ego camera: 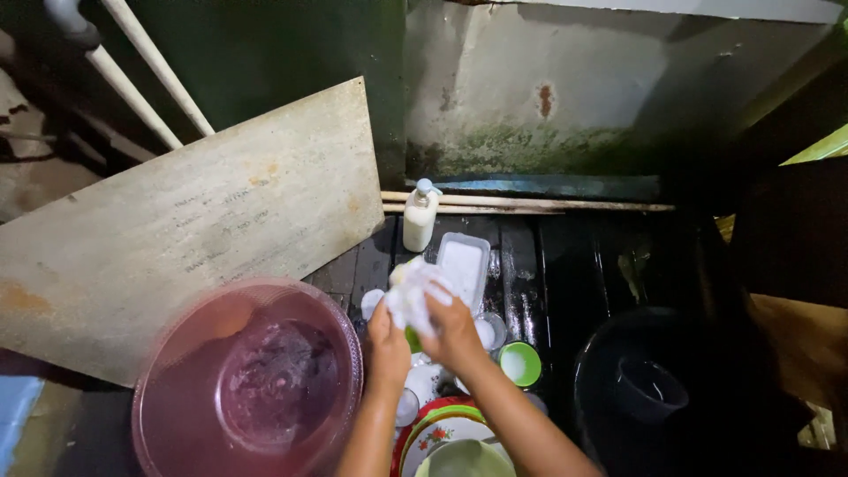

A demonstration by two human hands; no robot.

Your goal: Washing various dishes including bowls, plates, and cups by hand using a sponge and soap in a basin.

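Both hands up front now, left hand [386,340] gripping a green cup [412,339], right hand [450,331] clenched on a soapy sponge [413,291] atop it; best scrubbed over the plates [439,433] below.

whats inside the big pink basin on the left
The pink basin holds water with a patch of soapy foam in the middle. Motion blur and foam hide whatever may lie on its bottom.
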